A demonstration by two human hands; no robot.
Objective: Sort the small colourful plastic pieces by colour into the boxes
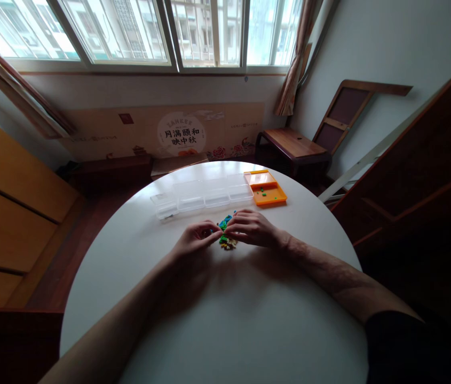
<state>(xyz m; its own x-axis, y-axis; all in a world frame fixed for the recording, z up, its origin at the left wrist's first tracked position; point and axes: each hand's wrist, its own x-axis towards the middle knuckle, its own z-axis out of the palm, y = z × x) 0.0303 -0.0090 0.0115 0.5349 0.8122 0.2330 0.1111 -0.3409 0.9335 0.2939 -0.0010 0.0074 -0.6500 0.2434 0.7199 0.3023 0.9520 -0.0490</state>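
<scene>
A small pile of tiny building bricks in green, blue, yellow and tan lies on the white round table. Over its left side is my left hand, thumb and fingers drawn together in a pinch. My right hand reaches in from the other side, its fingertips also closed. The fingertips of both hands nearly meet above the bricks. Green shows right at the tips, but whether it is held or lies behind them I cannot tell. Part of the pile is hidden by my fingers.
Behind the pile stands a clear plastic compartment box. An orange tray with a few green bricks in it is at its right end. The round table has its far edge beyond them. A wooden chair stands past the table.
</scene>
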